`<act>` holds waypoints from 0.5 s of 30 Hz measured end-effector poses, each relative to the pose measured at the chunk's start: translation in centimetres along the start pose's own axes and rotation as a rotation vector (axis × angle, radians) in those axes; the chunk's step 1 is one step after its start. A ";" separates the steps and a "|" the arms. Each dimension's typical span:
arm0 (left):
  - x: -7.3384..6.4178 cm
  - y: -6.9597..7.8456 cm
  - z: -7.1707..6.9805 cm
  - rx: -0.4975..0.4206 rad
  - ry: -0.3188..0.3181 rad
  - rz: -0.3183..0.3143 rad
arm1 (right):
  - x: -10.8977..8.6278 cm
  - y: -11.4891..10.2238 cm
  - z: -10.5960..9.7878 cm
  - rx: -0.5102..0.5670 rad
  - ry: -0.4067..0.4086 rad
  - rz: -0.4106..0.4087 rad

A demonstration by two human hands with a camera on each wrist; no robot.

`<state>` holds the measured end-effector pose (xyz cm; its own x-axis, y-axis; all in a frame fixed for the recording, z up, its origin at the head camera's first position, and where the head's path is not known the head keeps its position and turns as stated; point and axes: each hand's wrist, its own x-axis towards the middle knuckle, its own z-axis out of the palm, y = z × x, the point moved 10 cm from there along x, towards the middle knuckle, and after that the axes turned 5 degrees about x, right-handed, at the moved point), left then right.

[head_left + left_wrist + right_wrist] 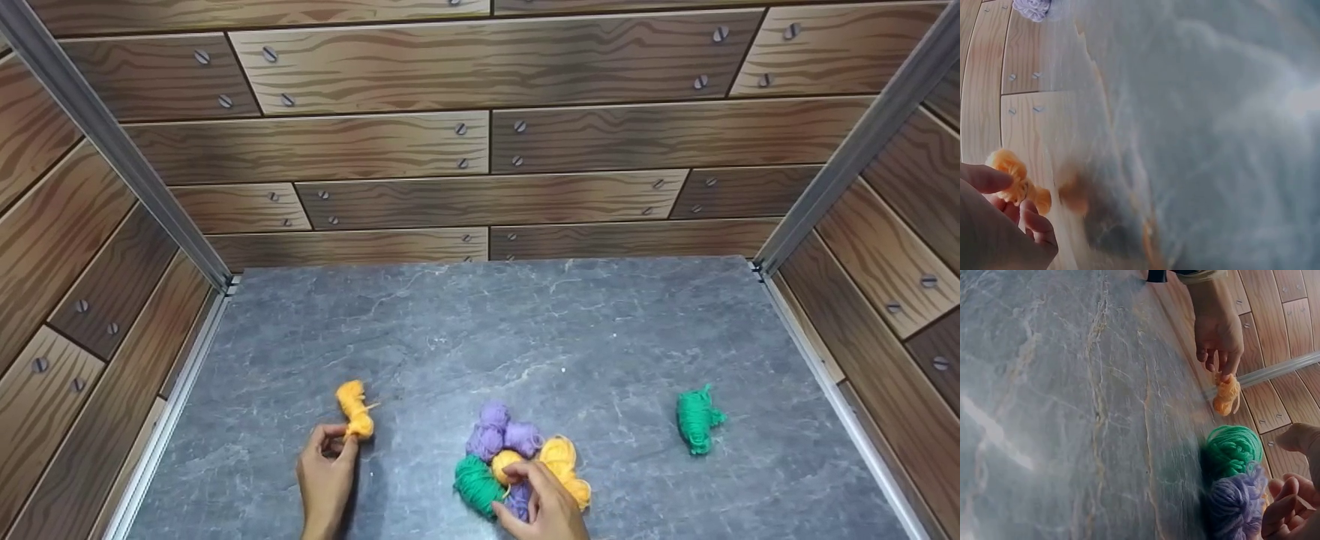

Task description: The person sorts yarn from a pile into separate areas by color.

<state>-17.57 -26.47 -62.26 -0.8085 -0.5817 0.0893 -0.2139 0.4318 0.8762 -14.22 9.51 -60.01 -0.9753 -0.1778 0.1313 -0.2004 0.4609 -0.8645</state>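
Observation:
Between thumb and fingers, my left hand (326, 472) pinches the near end of a small orange yarn skein (355, 409), tied at its waist with a loose strand sticking out. The left wrist view shows the same orange skein (1008, 169) at the fingertips. My right hand (549, 506) is over the near side of a yarn cluster, thumb and index finger spread apart. Under it lie a purple skein (517, 501) and an orange ball (506, 466), both partly covered. A green skein (478, 486) sits just left of the fingers, and another orange skein (561, 459) to the right.
Several purple balls (489, 439) form the far side of the cluster. A separate green skein (697, 421) lies on the right of the grey marbled table (480, 330). Wood-patterned walls (487, 142) with metal corner rails enclose the back and sides.

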 end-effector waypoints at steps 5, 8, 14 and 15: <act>0.1 -0.4 -0.1 0.059 -0.011 -0.028 | 0.1 -0.7 0.3 -0.124 0.010 -0.122; 0.2 -0.7 -0.2 0.088 -0.022 -0.052 | 0.1 -1.0 0.5 -0.190 0.008 -0.148; 0.2 -1.1 -0.4 0.108 -0.033 -0.085 | 0.1 -0.8 1.0 -0.243 -0.007 -0.122; 0.3 -1.1 -0.5 0.107 -0.031 -0.088 | 0.0 -0.9 1.0 -0.246 -0.003 -0.128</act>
<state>-17.27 -27.44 -62.99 -0.8000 -0.5999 -0.0015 -0.3407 0.4523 0.8242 -13.98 8.22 -59.77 -0.9402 -0.2506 0.2307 -0.3394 0.6316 -0.6971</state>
